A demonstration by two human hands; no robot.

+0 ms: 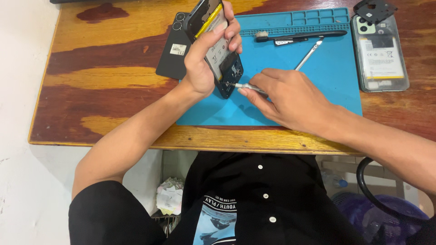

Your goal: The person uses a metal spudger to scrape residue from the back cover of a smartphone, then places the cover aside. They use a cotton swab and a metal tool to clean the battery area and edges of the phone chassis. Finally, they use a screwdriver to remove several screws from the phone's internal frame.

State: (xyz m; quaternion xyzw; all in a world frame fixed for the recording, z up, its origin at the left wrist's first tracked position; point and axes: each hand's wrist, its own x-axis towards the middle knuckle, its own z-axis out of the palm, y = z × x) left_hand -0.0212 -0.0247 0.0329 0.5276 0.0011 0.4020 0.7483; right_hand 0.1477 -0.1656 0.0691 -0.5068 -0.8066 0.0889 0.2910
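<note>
On the blue mat (336, 81) the back cover (175, 47) already lies off beside the left hand (206, 59), which grips the opened phone (218, 45) upright, while the right hand (286, 97) pinches a screwdriver (247, 87) into its lower end, screws apparently unfinished.

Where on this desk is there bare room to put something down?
The wooden table lies bare on its left side, from its left edge to the black back cover. The blue mat is open between the right hand and the second opened phone. It is crowded around the left hand and among the tools along the mat's top.
</note>
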